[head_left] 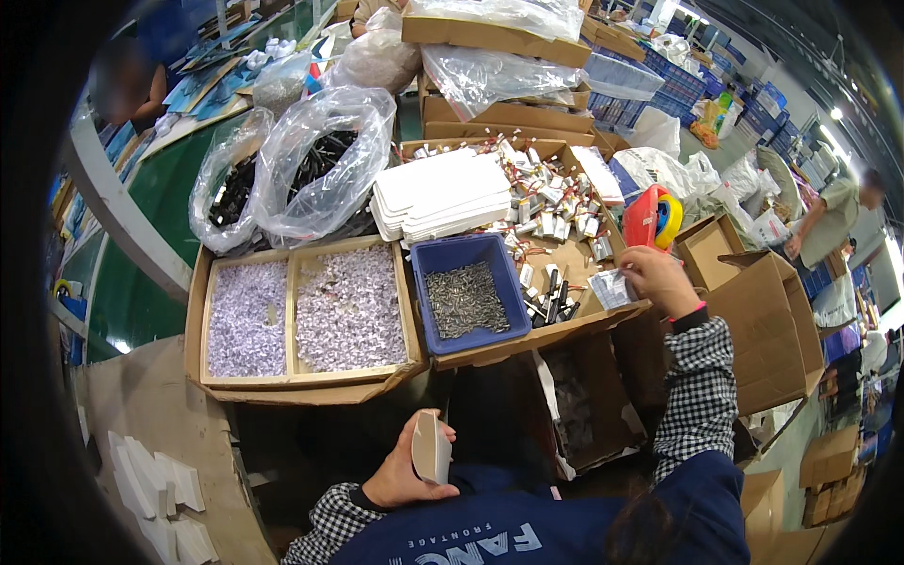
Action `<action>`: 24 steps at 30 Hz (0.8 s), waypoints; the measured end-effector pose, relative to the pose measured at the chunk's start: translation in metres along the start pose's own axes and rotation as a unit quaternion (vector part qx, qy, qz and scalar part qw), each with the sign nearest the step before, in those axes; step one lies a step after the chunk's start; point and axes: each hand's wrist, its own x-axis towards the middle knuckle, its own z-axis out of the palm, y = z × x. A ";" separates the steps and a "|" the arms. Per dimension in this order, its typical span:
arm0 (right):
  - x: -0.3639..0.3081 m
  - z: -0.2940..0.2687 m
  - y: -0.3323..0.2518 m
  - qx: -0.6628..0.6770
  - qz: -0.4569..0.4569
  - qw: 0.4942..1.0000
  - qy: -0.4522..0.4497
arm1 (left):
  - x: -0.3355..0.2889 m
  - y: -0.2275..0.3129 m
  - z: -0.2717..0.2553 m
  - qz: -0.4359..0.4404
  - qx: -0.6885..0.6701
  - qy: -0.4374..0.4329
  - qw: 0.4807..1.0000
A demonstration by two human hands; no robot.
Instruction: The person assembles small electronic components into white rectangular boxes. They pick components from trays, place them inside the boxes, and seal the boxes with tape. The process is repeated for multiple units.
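Note:
My left hand (400,474) is closed around a white, open-sided plastic housing (431,450), held upright near my body. My right hand (662,282) reaches to the front right of a shallow cardboard box (565,260). Its fingers pinch the edge of a small clear, silvery plastic packet (610,290). Small silver cells with thin red wires (556,202) lie loose in that box, and several black stick-like parts (554,301) rest near its front edge. Just beyond my right hand stands a red tape dispenser (642,217) with a yellow and blue roll.
A blue bin (422,315) holds many small metal screws. Left of it, a divided wooden tray (292,311) contains small white parts. Behind are stacked white panels (443,200) and clear bags (367,127) of black parts. White pieces (141,480) lie lower left; an open carton (767,320) stands right.

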 end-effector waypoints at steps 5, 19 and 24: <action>-0.019 -0.053 -0.025 0.016 -0.097 0.992 0.077 | 0.002 0.001 -0.009 0.017 -0.012 0.021 1.000; -0.065 -0.011 -0.232 0.437 -0.120 0.887 0.085 | 0.009 0.025 0.012 0.108 0.409 0.287 0.860; -0.055 0.010 -0.260 0.309 -0.220 0.923 0.062 | 0.007 0.027 0.010 0.166 0.506 0.312 0.787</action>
